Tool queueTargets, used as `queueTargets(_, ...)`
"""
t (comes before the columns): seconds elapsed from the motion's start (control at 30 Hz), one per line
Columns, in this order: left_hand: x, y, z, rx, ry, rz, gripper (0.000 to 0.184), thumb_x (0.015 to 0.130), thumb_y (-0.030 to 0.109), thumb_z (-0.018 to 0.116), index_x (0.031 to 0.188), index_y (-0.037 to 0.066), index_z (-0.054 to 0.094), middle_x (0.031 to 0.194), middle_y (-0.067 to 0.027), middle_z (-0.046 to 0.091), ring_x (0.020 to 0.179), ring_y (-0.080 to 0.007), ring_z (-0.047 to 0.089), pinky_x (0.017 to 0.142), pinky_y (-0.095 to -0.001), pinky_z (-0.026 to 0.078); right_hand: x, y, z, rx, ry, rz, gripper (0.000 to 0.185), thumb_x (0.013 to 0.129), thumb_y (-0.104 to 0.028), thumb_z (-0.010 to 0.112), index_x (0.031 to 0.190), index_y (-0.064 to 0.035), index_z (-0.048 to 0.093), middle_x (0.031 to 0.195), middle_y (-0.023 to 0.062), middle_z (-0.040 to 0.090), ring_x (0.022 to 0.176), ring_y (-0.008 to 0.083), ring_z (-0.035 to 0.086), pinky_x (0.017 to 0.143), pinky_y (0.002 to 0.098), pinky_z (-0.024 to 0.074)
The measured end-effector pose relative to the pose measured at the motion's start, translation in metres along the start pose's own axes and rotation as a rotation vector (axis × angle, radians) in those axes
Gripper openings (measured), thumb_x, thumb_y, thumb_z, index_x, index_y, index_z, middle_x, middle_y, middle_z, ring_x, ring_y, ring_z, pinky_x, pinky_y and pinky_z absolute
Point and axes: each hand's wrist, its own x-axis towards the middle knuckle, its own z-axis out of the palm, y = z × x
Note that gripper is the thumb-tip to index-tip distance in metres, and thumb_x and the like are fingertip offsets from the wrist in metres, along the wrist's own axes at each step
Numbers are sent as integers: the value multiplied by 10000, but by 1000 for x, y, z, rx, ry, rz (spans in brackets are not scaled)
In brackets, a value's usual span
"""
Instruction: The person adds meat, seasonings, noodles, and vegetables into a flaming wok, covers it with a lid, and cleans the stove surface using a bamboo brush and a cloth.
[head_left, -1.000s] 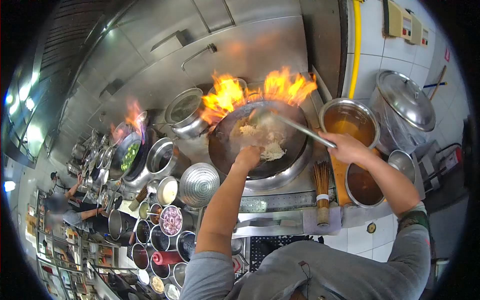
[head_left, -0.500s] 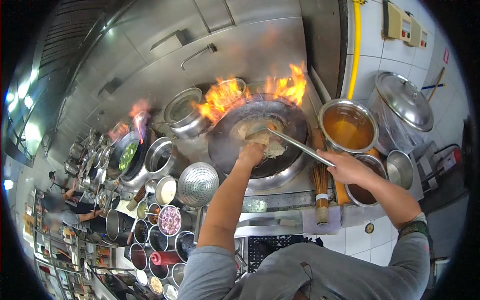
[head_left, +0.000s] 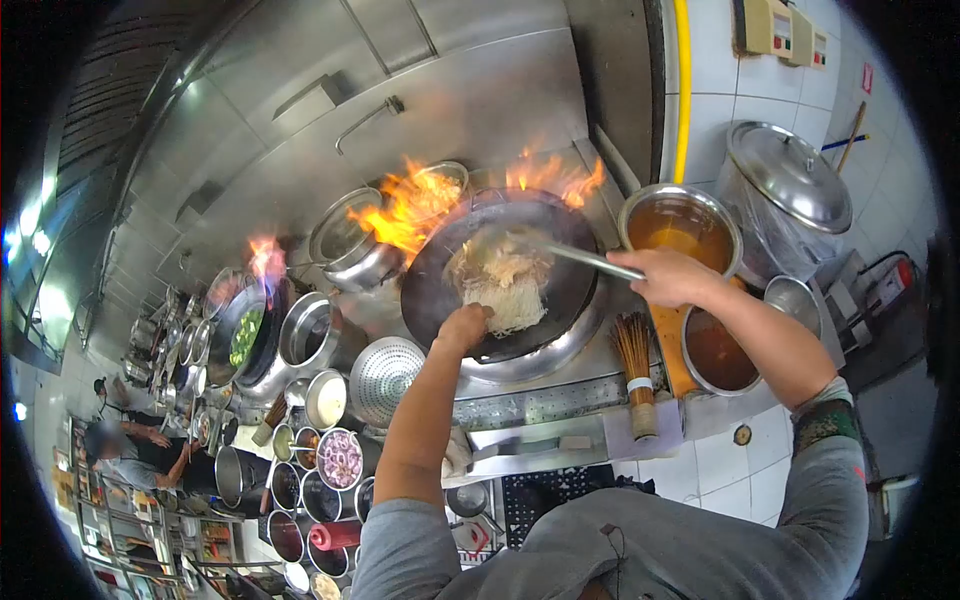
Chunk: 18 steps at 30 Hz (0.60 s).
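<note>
Wok step: a pale bed of thin noodles [head_left: 515,306] lies inside the large, round, dark metal wok [head_left: 425,295], apparently being stirred.
Utensil: the long, silver metal utensil [head_left: 585,258] reaches over the wok, its far end blurred.
Long axis: slants leftward and slightly away, business end pointing into the wok.
Right grip: right hand [head_left: 668,277] wrapped around the utensil's near end.
Left grip: left hand [head_left: 466,326] beside the noodles; cannot tell whether it pinches anything.
Next stroke: likely calls for a firm hold, fingers clear of the orange flames [head_left: 412,208].

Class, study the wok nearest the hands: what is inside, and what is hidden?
Inside the wok lie pale noodle-like strands and a browner mass; a metal utensil from the right hand reaches in, its end blurred. The wok's bottom beneath is covered.
</note>
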Motion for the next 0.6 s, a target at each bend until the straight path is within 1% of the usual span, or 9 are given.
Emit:
queueTargets(0.13, 7, -5, 14, 76, -9, -16, 290, 884, 97, 508, 1106, 81, 694, 1086, -202, 673, 1030, -364, 668, 885, -459, 539, 54, 9, 46, 77, 172, -17, 614, 853, -54, 530, 1457, -137, 455, 1276, 245, 602, 1159, 399, 591, 1012, 453, 460)
queueTargets(0.17, 12, -2, 12, 99, -17, -45, 287, 887, 108, 505, 1096, 77, 699, 1080, -203, 678, 1021, -364, 672, 878, -461, 542, 60, 6, 54, 111, 211, -64, 621, 843, -44, 520, 1455, -126, 457, 1272, 255, 603, 1153, 402, 596, 1004, 444, 469)
queueTargets(0.23, 17, 3, 9, 143, -43, -107, 285, 893, 131, 499, 1077, 68, 708, 1067, -204, 688, 1004, -364, 680, 863, -465, 549, 42, -22, 37, 157, -90, 67, 595, 899, -105, 521, 1484, -147, 421, 1355, 218, 562, 1230, 377, 552, 1041, 425, 437)
queueTargets(0.27, 19, -2, 13, 157, -29, -98, 280, 893, 133, 498, 1060, 65, 712, 1057, -204, 693, 997, -368, 683, 861, -467, 550, 46, 1, 56, 77, -24, -71, 589, 893, -111, 535, 1472, -156, 443, 1325, 218, 584, 1177, 381, 585, 1002, 439, 460)
queueTargets(0.33, 28, -12, 24, 174, 3, -80, 273, 892, 137, 496, 1027, 57, 720, 1036, -203, 703, 982, -376, 688, 858, -469, 553, 23, 0, 50, 93, -101, -25, 578, 894, -114, 536, 1465, -164, 455, 1300, 215, 599, 1142, 386, 602, 980, 445, 471)
queueTargets(0.37, 29, -14, 29, 141, -3, -123, 271, 894, 137, 491, 1011, 52, 720, 1027, -206, 704, 980, -378, 689, 864, -469, 551, 6, -5, 42, 100, -144, 1, 573, 895, -115, 537, 1461, -168, 461, 1288, 214, 607, 1125, 389, 610, 969, 447, 477)
queueTargets(0.4, 31, -13, 28, 109, -5, -163, 271, 897, 137, 485, 995, 46, 721, 1018, -209, 706, 978, -379, 690, 871, -469, 549, -6, -23, 32, 62, -186, 107, 569, 900, -128, 564, 1458, -189, 467, 1269, 204, 619, 1103, 390, 619, 959, 436, 484)
queueTargets(0.53, 37, -8, 18, 91, 11, -190, 272, 905, 129, 472, 978, 20, 710, 1036, -230, 696, 1003, -379, 684, 888, -469, 542, 1, -1, 35, 17, -21, -22, 591, 895, -151, 625, 1460, -219, 465, 1278, 198, 616, 1117, 386, 611, 968, 426, 480)
queueTargets(0.6, 34, -11, 13, 98, -2, -196, 276, 906, 129, 470, 991, 6, 703, 1060, -238, 688, 1018, -381, 678, 892, -465, 541, 2, -2, 29, 111, 36, 46, 593, 899, -150, 618, 1466, -202, 454, 1275, 205, 615, 1129, 386, 606, 976, 429, 476)
